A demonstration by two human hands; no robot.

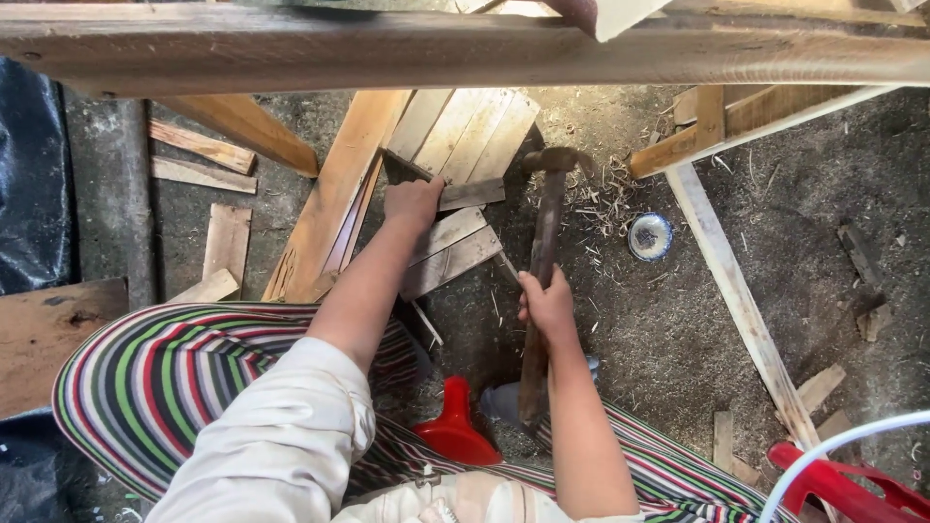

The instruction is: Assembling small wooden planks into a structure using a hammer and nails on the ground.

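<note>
Rough woodworking yard: dirt floor [678, 329], scrap planks [203, 147], shavings [605, 199].

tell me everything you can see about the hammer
The hammer has a long, worn wooden handle, brownish and slightly reddish, topped by a dark, rusty-looking metal head near the slatted wooden piece. It stands almost upright in the view, head away from the person and tilted a little right. The right hand grips the handle around its middle, fingers wrapped around it; the lower end runs down past the wrist toward the striped cloth. The head looks raised above the dirt floor, touching nothing visible.
</note>
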